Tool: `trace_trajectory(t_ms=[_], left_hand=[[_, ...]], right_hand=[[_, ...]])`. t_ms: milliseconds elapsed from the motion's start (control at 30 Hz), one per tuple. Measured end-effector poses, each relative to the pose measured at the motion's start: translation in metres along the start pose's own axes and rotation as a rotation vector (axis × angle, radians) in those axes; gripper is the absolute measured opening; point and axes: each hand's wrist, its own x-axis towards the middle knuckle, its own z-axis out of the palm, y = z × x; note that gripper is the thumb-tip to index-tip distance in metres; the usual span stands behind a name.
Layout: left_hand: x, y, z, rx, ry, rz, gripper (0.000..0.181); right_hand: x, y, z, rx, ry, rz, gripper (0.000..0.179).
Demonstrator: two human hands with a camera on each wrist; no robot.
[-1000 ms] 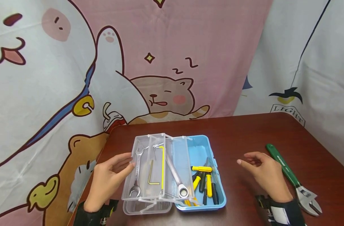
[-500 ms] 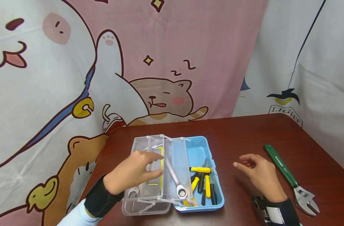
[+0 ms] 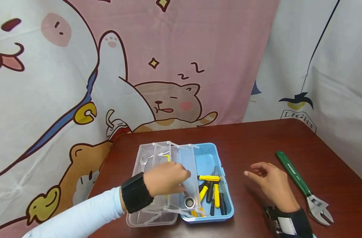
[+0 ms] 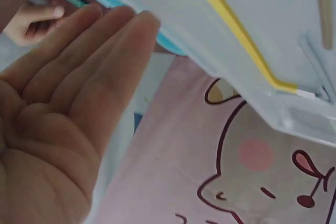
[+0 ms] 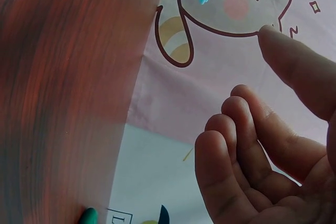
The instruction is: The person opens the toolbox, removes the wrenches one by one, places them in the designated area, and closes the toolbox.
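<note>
Over the clear plastic tray (image 3: 185,155), my left hand (image 3: 166,178) hovers palm down, covering much of it. Its fingers look straight in the left wrist view, with nothing held. Below the fingers lies a ratchet wrench; only its ring end (image 3: 189,202) shows clearly. A yellow hex key (image 4: 247,40) and an open-end wrench (image 3: 143,160) share the tray. My right hand (image 3: 273,186) is held above the table, fingers loosely bent and holding nothing. To its right lies a green-handled adjustable wrench (image 3: 294,173).
The blue toolbox (image 3: 205,152) is open, with several yellow and black screwdrivers (image 3: 217,195) inside. A clear plastic compartment (image 3: 151,220) sits under the tray at the front left. A cartoon curtain (image 3: 228,66) hangs behind the brown table (image 3: 249,138).
My left hand has moved rightward from beside the tray to over it, above the ratchet wrench. The right hand has barely moved. The view has shifted slightly.
</note>
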Motion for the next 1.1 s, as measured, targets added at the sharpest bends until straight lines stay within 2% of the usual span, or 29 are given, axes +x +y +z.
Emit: trace_trajectory(t_ms=[133, 300, 433, 700, 833, 967, 1100], left_hand=[[0.009, 0.002, 0.009, 0.059, -0.064, -0.01, 0.024], [0.016, 0.003, 0.017, 0.105, -0.15, -0.034, 0.032], [0.018, 0.006, 0.02, 0.153, -0.177, -0.017, 0.034], [0.019, 0.011, 0.023, 0.359, -0.148, 0.071, 0.029], [0.018, 0.01, 0.025, 0.402, -0.126, 0.108, 0.03], [0.017, 0.009, 0.029, 0.443, -0.078, 0.155, 0.024], [0.017, 0.008, 0.03, 0.45, -0.069, 0.181, 0.022]], right_hand=[[0.0, -0.001, 0.0, -0.001, -0.01, 0.009, 0.051], [-0.001, -0.001, 0.001, -0.006, -0.02, 0.019, 0.053], [-0.001, -0.001, 0.0, -0.015, -0.026, 0.024, 0.052], [-0.001, 0.0, 0.001, -0.014, -0.031, 0.027, 0.055], [-0.001, 0.0, 0.001, -0.017, -0.034, 0.028, 0.052], [0.0, 0.001, 0.001, -0.02, -0.037, 0.028, 0.049], [0.0, 0.001, 0.002, -0.016, -0.04, 0.028, 0.049]])
